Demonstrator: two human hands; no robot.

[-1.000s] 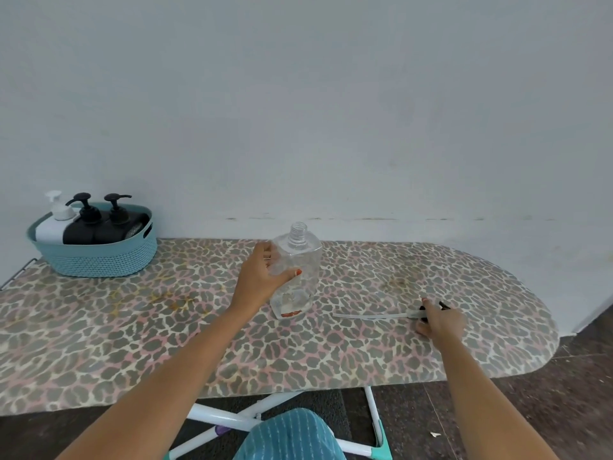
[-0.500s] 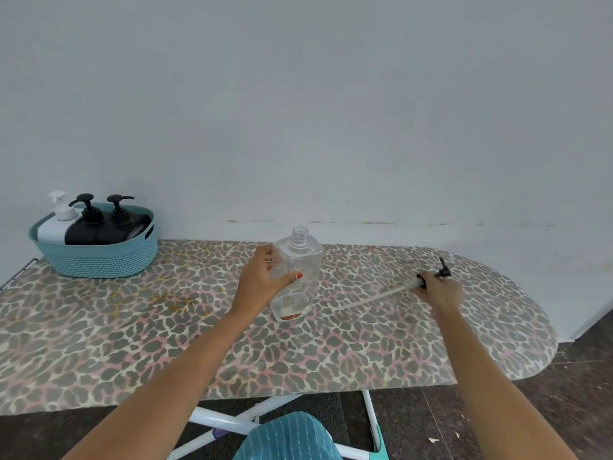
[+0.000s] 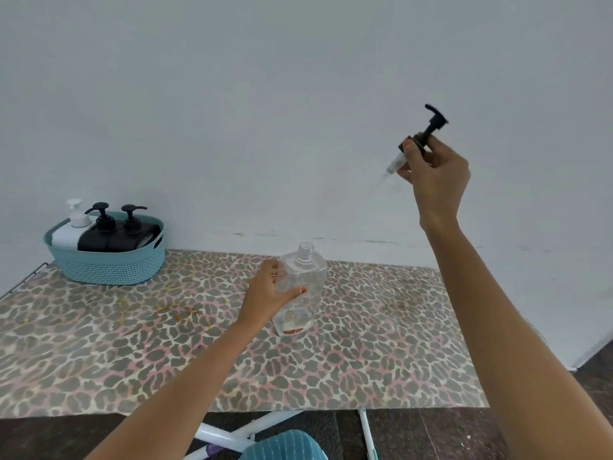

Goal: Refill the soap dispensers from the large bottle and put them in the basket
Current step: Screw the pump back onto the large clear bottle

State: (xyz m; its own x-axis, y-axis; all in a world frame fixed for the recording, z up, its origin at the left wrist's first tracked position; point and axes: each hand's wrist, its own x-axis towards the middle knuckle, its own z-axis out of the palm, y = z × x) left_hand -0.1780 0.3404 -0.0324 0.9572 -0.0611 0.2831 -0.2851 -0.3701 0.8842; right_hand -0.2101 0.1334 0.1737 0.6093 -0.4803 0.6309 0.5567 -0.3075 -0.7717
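Note:
A clear plastic bottle (image 3: pixel 306 280) with an open threaded neck stands upright on the leopard-print ironing board (image 3: pixel 99 343). My left hand (image 3: pixel 270 295) grips its left side. My right hand (image 3: pixel 434 174) is raised high in front of the wall and holds a black pump head (image 3: pixel 429 127) by its collar, the clear tube slanting down to the left and blurred. A teal woven basket (image 3: pixel 112 263) at the board's back left holds a white dispenser (image 3: pixel 71 227) and two black dispensers (image 3: pixel 114 232).
A pale wall runs right behind the board. The board's white legs (image 3: pixel 245 429) and dark floor show below its front edge, with a teal striped cloth (image 3: pixel 285 448) at the bottom. The board's right end curves off near my right forearm.
My right hand picked the pump off the board's right side and lifted it high toward the wall. My left hand stayed on the clear bottle.

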